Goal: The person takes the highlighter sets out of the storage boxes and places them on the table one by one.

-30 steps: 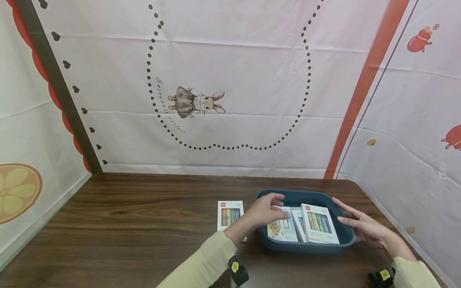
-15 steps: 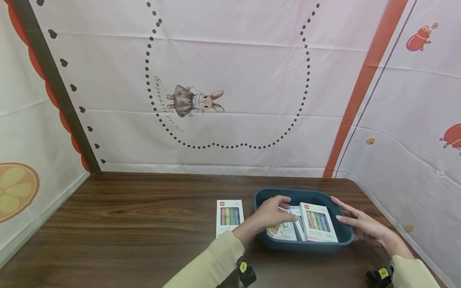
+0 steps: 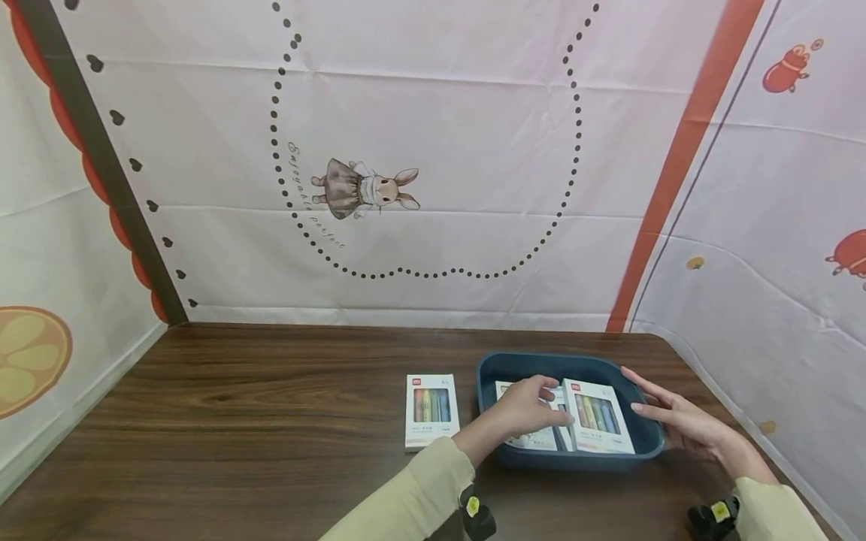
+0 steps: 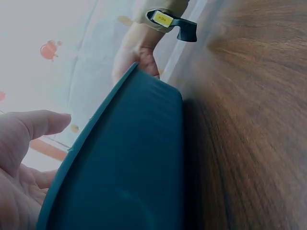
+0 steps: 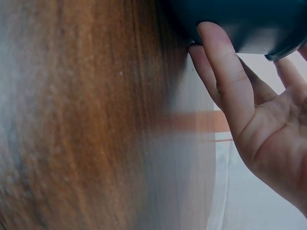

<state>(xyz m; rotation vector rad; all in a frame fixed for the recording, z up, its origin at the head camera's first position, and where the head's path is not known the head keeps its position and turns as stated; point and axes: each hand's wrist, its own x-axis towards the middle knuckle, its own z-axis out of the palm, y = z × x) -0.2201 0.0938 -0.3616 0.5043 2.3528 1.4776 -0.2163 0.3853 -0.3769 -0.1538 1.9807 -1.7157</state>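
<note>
A dark blue plastic basin (image 3: 582, 463) holds several white boxes of coloured sticks. One box (image 3: 599, 417) leans at its right, with a colour window facing up. A narrower box edge (image 3: 564, 436) shows to its left, and a flatter box (image 3: 540, 439) is partly covered by my left hand (image 3: 524, 406). That hand reaches over the basin's left rim, thumb and fingers apart, fingertips right at the leaning box's left edge. At the basin's right end my right hand (image 3: 686, 424) holds the rim, thumb over it and fingers along the outer wall (image 5: 225, 67).
Another white box (image 3: 431, 413) lies on the brown wooden table (image 3: 237, 421), left of the basin. Printed white cloth (image 3: 473, 150) hangs behind the table and at both sides. Dark wrist cameras (image 3: 477, 518) hang below both sleeves.
My left hand has moved right and slightly down, from above the flatter left box to the leaning box's edge. The box on the table is less covered. My right hand stays on the basin.
</note>
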